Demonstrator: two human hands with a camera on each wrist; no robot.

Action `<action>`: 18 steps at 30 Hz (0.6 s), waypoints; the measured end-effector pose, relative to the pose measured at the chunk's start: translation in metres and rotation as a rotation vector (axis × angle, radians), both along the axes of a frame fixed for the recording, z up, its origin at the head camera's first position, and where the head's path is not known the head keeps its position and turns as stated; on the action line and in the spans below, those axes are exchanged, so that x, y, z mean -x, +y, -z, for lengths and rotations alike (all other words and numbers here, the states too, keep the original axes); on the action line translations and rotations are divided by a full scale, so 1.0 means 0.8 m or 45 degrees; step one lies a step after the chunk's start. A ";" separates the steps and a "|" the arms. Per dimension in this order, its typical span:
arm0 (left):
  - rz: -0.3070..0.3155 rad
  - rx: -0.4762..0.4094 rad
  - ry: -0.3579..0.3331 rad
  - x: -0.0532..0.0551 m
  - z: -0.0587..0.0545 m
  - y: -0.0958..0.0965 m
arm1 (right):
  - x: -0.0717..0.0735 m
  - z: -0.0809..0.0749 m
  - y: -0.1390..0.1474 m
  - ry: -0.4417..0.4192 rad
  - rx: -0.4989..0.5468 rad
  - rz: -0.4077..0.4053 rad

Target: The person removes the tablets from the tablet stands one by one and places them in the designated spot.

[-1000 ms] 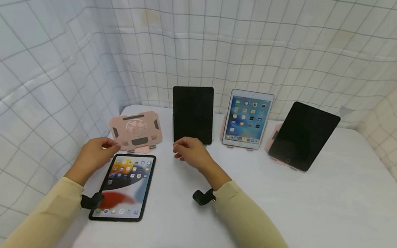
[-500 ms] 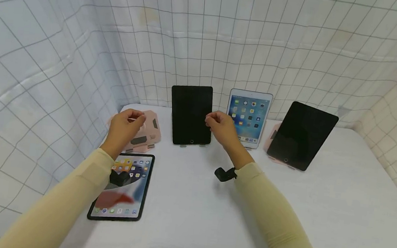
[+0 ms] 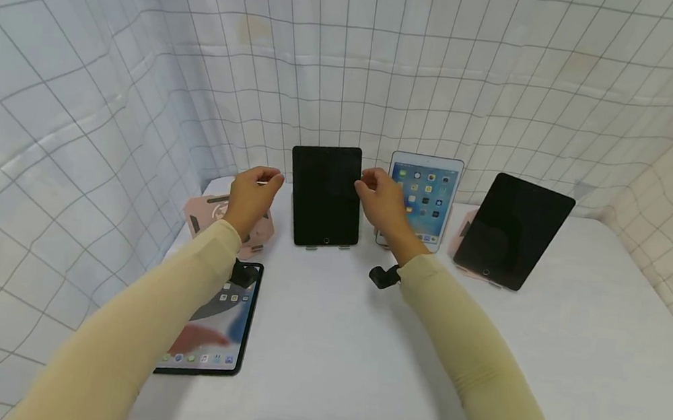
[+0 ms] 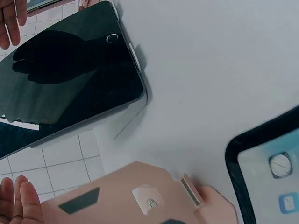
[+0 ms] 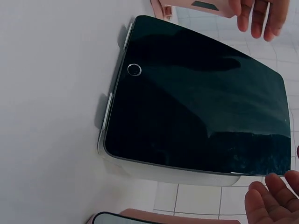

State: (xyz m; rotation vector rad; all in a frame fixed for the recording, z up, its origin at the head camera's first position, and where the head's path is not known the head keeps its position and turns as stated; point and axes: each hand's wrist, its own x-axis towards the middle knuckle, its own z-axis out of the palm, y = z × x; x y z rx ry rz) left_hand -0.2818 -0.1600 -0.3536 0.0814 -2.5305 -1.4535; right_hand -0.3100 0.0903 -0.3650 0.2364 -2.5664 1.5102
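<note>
A black-screened tablet (image 3: 326, 195) with a round home button leans upright on a stand, its lower edge caught by small metal hooks. My left hand (image 3: 252, 198) hovers off the tablet's left side, in front of a pink folding stand (image 3: 196, 213) that bears no tablet. Close to the tablet's right edge is my right hand (image 3: 384, 204), partly covering a white tablet (image 3: 439, 203) with a lit screen. In the right wrist view the right fingers (image 5: 273, 198) are slightly bent beside the tablet's edge; whether they touch it, I cannot tell. Neither hand holds anything.
Another black tablet (image 3: 513, 234) sits tilted on a pink stand at the right. A lit tablet (image 3: 208, 340) in a black frame lies flat at the front left, partly under my left sleeve. Checked white cloth (image 3: 363, 57) hangs behind and at both sides.
Both hands have risen and moved rightward from low beside the flat tablet and the pink stand. They now flank the black tablet. The tablets and stands have not moved.
</note>
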 end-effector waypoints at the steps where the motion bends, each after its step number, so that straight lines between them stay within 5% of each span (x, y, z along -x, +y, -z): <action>1: -0.009 -0.008 -0.010 0.002 -0.001 0.003 | 0.002 0.000 -0.001 0.008 -0.014 0.005; 10: -0.077 -0.108 -0.070 0.028 0.003 0.025 | 0.019 0.008 -0.013 -0.022 0.064 0.055; 18: -0.105 -0.164 -0.057 0.034 0.011 0.040 | 0.026 0.018 -0.020 -0.002 0.060 0.105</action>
